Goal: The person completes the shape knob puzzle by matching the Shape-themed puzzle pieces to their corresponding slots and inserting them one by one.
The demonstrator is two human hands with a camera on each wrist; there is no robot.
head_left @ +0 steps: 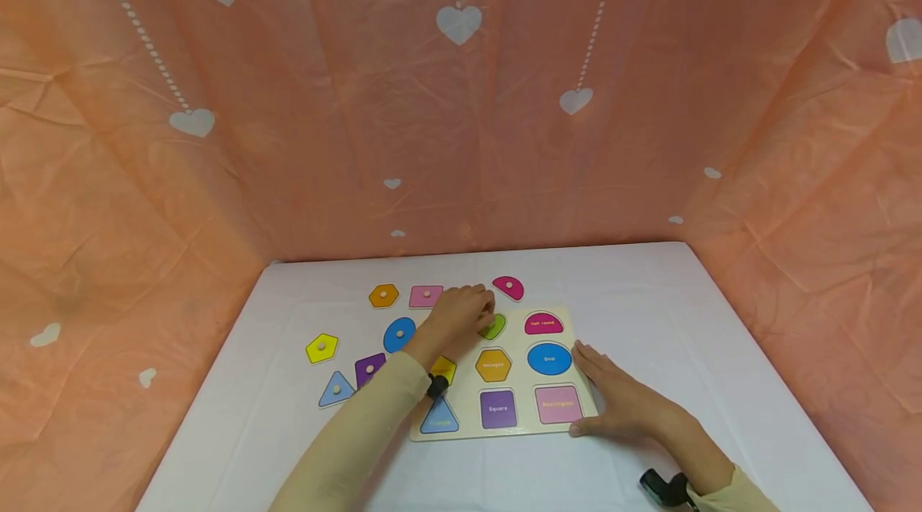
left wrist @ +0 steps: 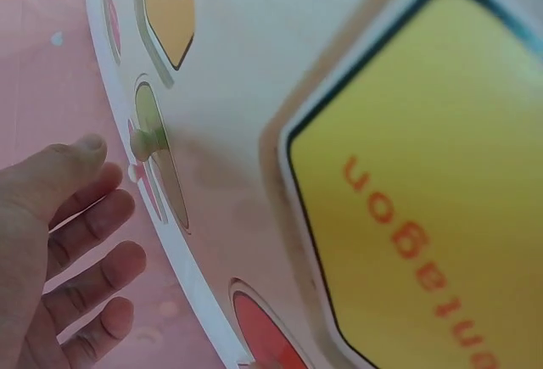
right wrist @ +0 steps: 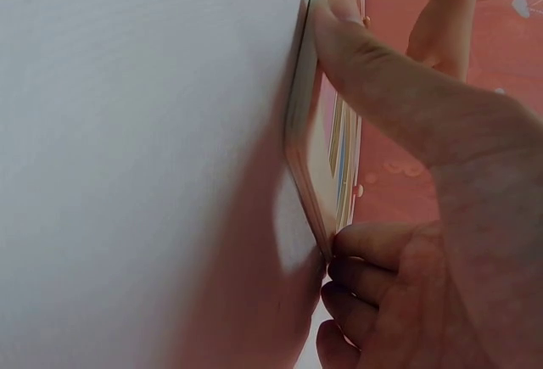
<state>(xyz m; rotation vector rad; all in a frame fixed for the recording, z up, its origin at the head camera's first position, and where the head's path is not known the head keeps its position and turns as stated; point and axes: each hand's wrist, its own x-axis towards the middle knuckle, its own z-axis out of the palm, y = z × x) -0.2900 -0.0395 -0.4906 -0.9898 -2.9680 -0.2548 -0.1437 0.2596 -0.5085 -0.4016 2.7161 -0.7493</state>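
A cream shape-puzzle board [head_left: 461,430] lies on the white table, its printed slots showing a pentagon, hexagon, oval and other shapes. My left hand [head_left: 461,316] hovers over its far part, beside a green piece [head_left: 493,326] that sits in the board. In the left wrist view that piece's knob [left wrist: 146,142] stands apart from my loosely bent fingers [left wrist: 110,271], which hold nothing. My right hand [head_left: 623,396] holds the board's near right corner. Its thumb [right wrist: 348,38] rests at the front edge, and its other fingers touch the right edge.
Loose knobbed pieces lie left of and behind the board: yellow pentagon [head_left: 322,348], blue triangle [head_left: 336,390], purple square [head_left: 370,369], blue oval [head_left: 399,334], orange hexagon [head_left: 384,295], pink rectangle [head_left: 425,296], magenta half round [head_left: 508,288]. An orange cloth [head_left: 468,136] with hearts surrounds the table.
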